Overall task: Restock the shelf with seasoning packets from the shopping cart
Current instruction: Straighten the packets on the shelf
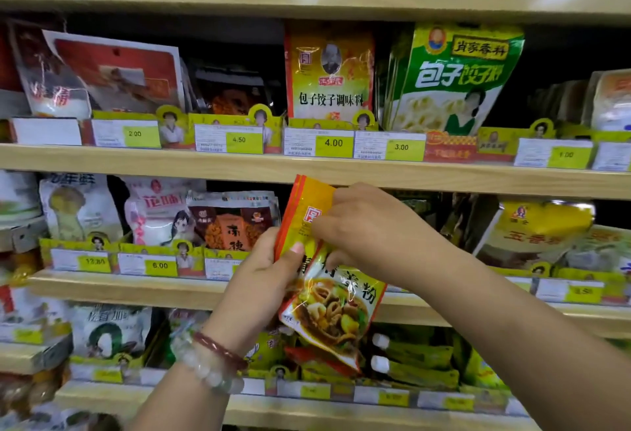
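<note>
Wooden store shelves (307, 171) stacked with seasoning bags and yellow price tags (334, 146) fill the background. Below the 4.00 tag, both hands hold glossy orange-and-yellow seasoning packets (327, 280): the left hand (263, 273) grips their lower-left edge, and the right hand (362, 225) pinches their top.

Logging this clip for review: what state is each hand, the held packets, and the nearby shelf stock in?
Left hand: grips the packets' left edge.
Right hand: pinches the front packet near its top.
Seasoning packets: a small stack, held tilted before the shelf, not yet placed.
Green dumpling-seasoning bags: upright in a row on the shelf above.
</note>
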